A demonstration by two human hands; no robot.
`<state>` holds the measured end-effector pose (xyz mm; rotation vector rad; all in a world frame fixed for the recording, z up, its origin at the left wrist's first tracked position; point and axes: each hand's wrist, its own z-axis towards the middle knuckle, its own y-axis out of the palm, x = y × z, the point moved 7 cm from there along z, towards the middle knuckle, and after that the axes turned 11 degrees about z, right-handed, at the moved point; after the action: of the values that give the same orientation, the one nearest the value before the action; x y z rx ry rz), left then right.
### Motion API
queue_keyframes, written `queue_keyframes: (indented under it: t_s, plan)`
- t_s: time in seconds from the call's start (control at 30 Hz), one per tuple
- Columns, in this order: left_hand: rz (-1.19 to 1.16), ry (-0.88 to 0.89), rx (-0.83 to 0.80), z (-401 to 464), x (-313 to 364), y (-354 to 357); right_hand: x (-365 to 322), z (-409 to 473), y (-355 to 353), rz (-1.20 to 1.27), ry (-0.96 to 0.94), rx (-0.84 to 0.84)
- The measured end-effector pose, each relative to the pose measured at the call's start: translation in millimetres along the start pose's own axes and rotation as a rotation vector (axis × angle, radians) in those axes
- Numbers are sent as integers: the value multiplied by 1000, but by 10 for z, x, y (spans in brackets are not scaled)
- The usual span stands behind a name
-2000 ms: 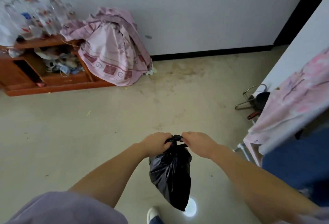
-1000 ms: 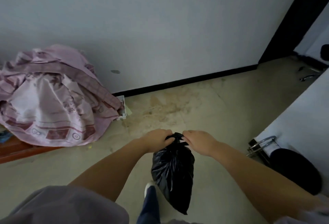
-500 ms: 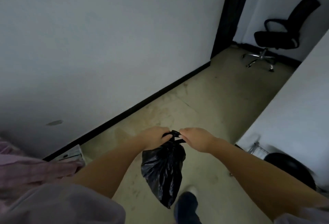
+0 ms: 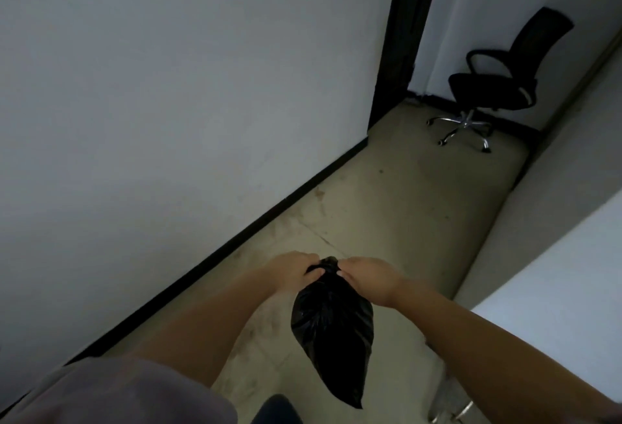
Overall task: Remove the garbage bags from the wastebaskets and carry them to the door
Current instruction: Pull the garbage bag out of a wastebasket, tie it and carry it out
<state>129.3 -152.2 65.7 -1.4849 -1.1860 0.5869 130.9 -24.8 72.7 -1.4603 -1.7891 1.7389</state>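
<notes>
Hanging garbage bag (image 4: 331, 329) gripped between left hand (image 4: 292, 272) and right hand (image 4: 368, 278)

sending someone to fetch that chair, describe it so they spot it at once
Follow the white wall to the dark door frame. Just past it, on the floor against the far wall, stands the office chair: black, with armrests and a shiny chrome wheeled base.

Both bare arms reaching forward from the bottom corners, meeting near the middle of the frame. Left hand (image 4: 293, 272) on the left side, fingers curled tight, knuckles up. Right hand (image 4: 368, 278) just beside it, also curled, back of the hand up. Both pinching the same bunched top of the black bag (image 4: 333, 329), hanging below.
</notes>
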Motion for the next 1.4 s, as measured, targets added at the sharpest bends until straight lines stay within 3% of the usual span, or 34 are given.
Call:
queue_keyframes:
  t_s: [0.4, 0.63, 1.1, 1.4]
  plan:
    - [33, 216, -121, 2474, -668, -884, 1455, 1578, -1066, 111, 241, 137]
    - [20, 313, -162, 3804, -698, -1288, 2329, 2184, -1756, 159, 327, 159]
    - [-12, 173, -152, 6328, -551, -1950, 4395, 3373, -3183, 111, 230, 87]
    - [-32, 118, -235, 7954, -1035, -2066, 5468, 4483, -3655, 219, 269, 37]
